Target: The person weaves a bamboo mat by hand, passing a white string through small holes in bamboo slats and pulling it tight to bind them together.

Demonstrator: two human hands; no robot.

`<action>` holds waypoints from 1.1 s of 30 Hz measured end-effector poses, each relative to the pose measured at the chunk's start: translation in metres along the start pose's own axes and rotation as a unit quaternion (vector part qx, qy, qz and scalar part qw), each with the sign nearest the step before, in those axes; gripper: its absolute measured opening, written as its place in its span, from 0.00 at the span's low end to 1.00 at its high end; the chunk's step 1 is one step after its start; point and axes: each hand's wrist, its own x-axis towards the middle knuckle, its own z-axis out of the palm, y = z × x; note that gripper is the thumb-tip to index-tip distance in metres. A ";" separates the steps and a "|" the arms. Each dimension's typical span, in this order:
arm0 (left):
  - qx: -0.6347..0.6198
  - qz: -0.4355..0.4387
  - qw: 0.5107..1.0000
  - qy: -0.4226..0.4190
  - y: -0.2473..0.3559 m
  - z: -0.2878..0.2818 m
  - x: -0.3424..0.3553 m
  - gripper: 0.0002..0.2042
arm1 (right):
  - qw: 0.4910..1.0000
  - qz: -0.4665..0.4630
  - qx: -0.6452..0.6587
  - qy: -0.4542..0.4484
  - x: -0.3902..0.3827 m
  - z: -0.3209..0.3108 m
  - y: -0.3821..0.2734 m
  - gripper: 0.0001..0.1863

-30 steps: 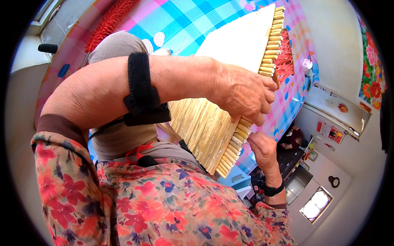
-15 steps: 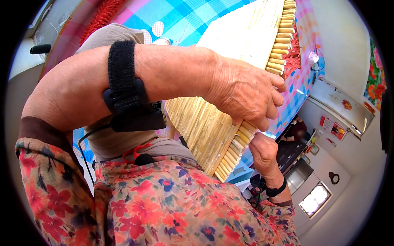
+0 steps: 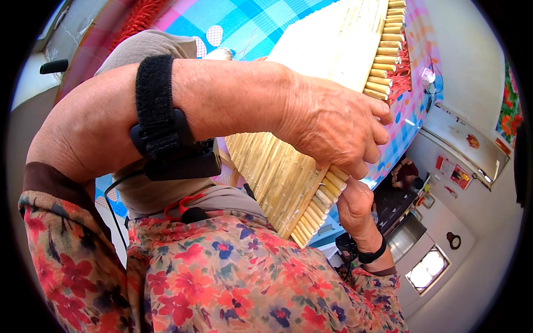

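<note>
A mat of pale yellow stalks [image 3: 272, 180], laid side by side and bound with thread, slants across the middle. Its cut stalk ends line the right edge. My left hand [image 3: 338, 125] reaches over it from the left, fingers bent around that edge and thumb pressed on the stalks. Just below, against the same edge, is my right hand [image 3: 357, 205]. It is curled closed; its fingertips are hidden behind the mat and my left hand, so what they grip does not show.
Under the mat's far part spreads a blue and pink checked cloth [image 3: 239, 22]. Red fringed material [image 3: 136, 25] lies at the far left. On the right are a dark counter [image 3: 397, 200] with a person [image 3: 408, 172] beside it, and a window [image 3: 427, 270].
The mat and both hands have shifted very slightly to the right. My left forearm's black strap sits a little farther left. Both hands keep their places at the mat's edge.
</note>
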 end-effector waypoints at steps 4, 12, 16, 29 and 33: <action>0.004 0.004 1.000 0.006 -0.002 0.002 0.001 0.03 | 1.000 0.025 0.000 -0.019 -0.001 -0.003 0.001 0.07; 0.032 -0.062 0.993 0.092 -0.011 0.014 0.012 0.15 | 0.994 0.103 0.024 -0.010 -0.019 -0.012 0.012 0.10; 0.100 -0.123 0.982 0.099 -0.026 0.014 0.004 0.13 | 0.988 0.146 0.036 0.013 -0.040 -0.005 0.033 0.13; -0.007 -0.298 0.952 -0.070 -0.017 0.020 0.002 0.04 | 0.981 0.181 0.048 0.050 -0.042 -0.003 0.029 0.15; -0.004 -0.153 0.987 0.037 -0.015 0.020 0.008 0.07 | 0.986 0.167 0.004 0.022 -0.031 -0.009 0.021 0.16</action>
